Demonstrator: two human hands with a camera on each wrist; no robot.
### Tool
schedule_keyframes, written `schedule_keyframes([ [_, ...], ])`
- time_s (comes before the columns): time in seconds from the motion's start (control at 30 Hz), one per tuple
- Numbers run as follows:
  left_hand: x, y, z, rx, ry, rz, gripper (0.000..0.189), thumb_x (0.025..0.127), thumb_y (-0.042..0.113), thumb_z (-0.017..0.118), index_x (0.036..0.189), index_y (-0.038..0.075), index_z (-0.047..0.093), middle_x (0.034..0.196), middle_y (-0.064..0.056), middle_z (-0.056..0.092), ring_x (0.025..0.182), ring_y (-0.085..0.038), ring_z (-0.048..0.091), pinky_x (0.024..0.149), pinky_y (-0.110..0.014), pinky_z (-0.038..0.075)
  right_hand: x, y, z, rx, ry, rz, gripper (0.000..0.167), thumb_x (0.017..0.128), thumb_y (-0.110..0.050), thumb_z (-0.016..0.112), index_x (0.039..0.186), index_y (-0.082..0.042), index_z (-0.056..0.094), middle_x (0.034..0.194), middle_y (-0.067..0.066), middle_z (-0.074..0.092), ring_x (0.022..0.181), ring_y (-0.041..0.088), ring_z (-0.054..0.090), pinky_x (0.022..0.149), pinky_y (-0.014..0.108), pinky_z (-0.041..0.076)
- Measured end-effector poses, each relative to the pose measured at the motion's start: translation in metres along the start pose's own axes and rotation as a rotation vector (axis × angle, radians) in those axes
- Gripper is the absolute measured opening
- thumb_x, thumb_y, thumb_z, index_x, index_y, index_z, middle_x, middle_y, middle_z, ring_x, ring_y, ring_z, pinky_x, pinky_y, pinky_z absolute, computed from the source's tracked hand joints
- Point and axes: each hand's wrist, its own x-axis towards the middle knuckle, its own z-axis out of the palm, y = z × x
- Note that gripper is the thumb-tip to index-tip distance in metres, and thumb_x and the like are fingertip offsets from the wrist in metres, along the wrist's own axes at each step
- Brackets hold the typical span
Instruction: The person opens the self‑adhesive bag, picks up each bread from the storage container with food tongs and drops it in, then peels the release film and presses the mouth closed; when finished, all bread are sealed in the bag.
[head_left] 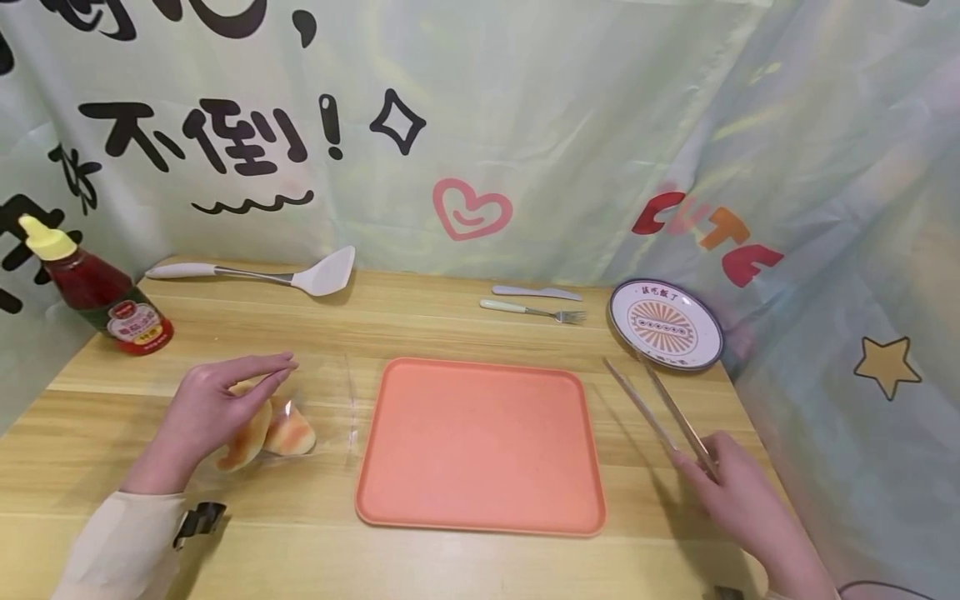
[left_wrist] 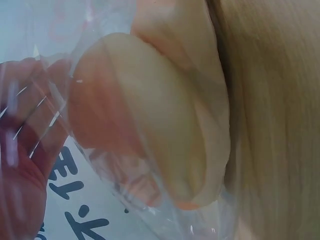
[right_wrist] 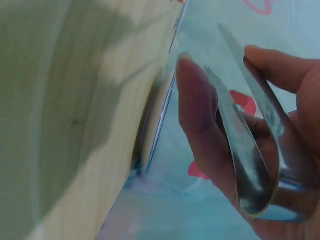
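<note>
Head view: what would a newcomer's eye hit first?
Probably the coral-pink rectangular tray, flat in the middle of the pale wooden table. Next, likely the shiny metal tongs in the person's right hand, tips spread apart, right of the tray. Then perhaps the dark-red sauce bottle with a yellow cap, standing near the table's left back corner.

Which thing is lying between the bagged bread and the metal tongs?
The pink tray lies between the bagged bread and the metal tongs, as the head view shows.
</note>
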Motion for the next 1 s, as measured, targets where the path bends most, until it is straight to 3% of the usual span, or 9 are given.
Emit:
schedule_keyframes([
  [0.2,0.002,-0.002,-0.001,0.011,0.009,0.018,0.036,0.068,-0.01,0.081,0.099,0.007,0.078,0.098,-0.007,0.074,0.086,0.005,0.064,0.053,-0.013,0.044,-0.001,0.015,-0.005,-0.03,-0.088,0.135,0.061,0.102,-0.049,0.048,0.11,0.012,0.045,0.075,0.009,0.048,0.06,0.021,0.047,0.048,0.034,0.042],
  [0.3,0.003,-0.003,-0.001,0.019,0.006,0.027,0.036,0.069,-0.01,0.081,0.1,0.008,0.078,0.098,-0.006,0.074,0.085,0.001,0.066,0.055,-0.012,0.047,-0.001,0.02,-0.005,-0.052,-0.124,0.169,0.068,0.102,-0.051,0.045,0.112,0.016,0.044,0.075,0.009,0.048,0.059,0.021,0.047,0.049,0.035,0.043],
  [0.6,0.002,-0.002,-0.002,0.03,-0.027,-0.005,0.035,0.072,-0.009,0.081,0.102,0.009,0.078,0.101,-0.003,0.074,0.093,0.014,0.057,0.06,-0.012,0.05,-0.001,0.03,-0.001,-0.055,-0.129,0.184,0.062,0.103,-0.046,0.044,0.109,0.015,0.044,0.078,0.008,0.053,0.067,0.021,0.052,0.056,0.035,0.044],
  [0.8,0.001,0.001,-0.001,0.018,-0.023,-0.011,0.034,0.073,-0.009,0.08,0.102,0.008,0.078,0.101,-0.004,0.074,0.086,0.01,0.061,0.055,-0.013,0.048,0.0,0.034,0.003,-0.056,-0.15,0.198,0.063,0.102,-0.048,0.046,0.109,0.014,0.04,0.078,0.009,0.052,0.067,0.022,0.052,0.056,0.035,0.045],
  [1.0,0.001,0.004,-0.001,0.025,-0.034,-0.03,0.033,0.074,-0.007,0.08,0.102,0.009,0.078,0.104,-0.004,0.074,0.096,0.013,0.057,0.07,-0.012,0.051,0.0,0.035,0.004,-0.099,-0.182,0.194,0.066,0.1,-0.053,0.047,0.108,0.012,0.039,0.081,0.01,0.054,0.073,0.025,0.053,0.06,0.038,0.046],
])
